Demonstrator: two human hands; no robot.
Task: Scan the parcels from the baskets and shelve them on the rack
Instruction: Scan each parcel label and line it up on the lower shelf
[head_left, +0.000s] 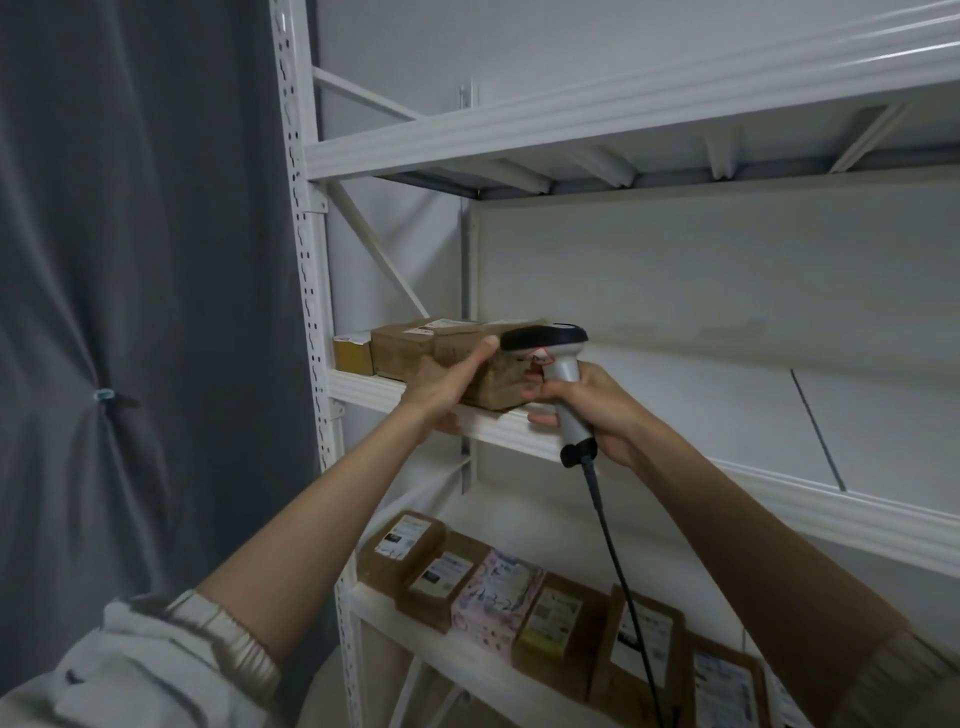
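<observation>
- Sliding the brown parcel (488, 371) onto the middle shelf (519, 428) of the rack (306, 291), just at 3 o'clock of a second brown box (402, 351) already seated there.
- Left hand (447, 392) cupping the parcel's near left corner, fingers curled round it, thumb up on the face.
- Right hand (597, 410) clenched on the scanner (550, 358) handle, scanner head at the parcel's 3 o'clock edge, cord hanging toward 6 o'clock.
- Better pushed fully back and flush with its neighbour, overhang at the shelf lip removed.
- Worth keeping the scanner and its cord off the parcel row (498, 592) at 6 o'clock below.
</observation>
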